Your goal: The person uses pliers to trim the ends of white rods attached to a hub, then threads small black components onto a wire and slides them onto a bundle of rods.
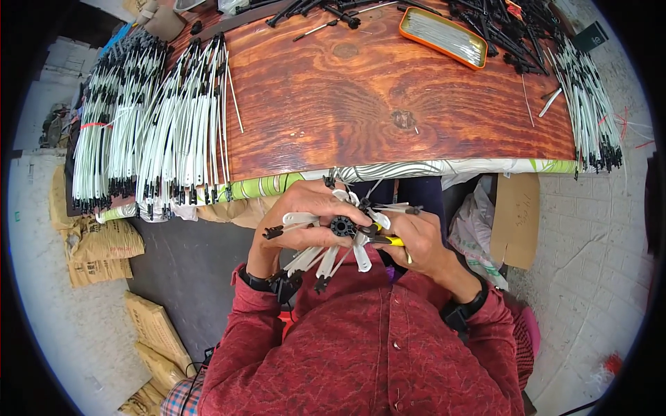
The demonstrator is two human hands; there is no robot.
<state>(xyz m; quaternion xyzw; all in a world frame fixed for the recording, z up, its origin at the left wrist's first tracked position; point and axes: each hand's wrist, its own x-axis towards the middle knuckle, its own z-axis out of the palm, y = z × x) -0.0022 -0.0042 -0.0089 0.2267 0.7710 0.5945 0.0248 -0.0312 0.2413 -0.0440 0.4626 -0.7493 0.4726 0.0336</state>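
The black hub (pixel 342 225) is half hidden by white ribs (pixel 361 255); it is pinched by the left hand (pixel 305 216), while a yellow-handled tool (pixel 388 240) is gripped by the right hand (pixel 416 243) just beside it.

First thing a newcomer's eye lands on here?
Low in the middle, the left hand and right hand hold a black hub with white ribs fanning out like spokes; the right hand also holds a yellow-handled tool. Next come the big bundles of white ribs at the left end of the wooden table, and an orange tray at its far edge.
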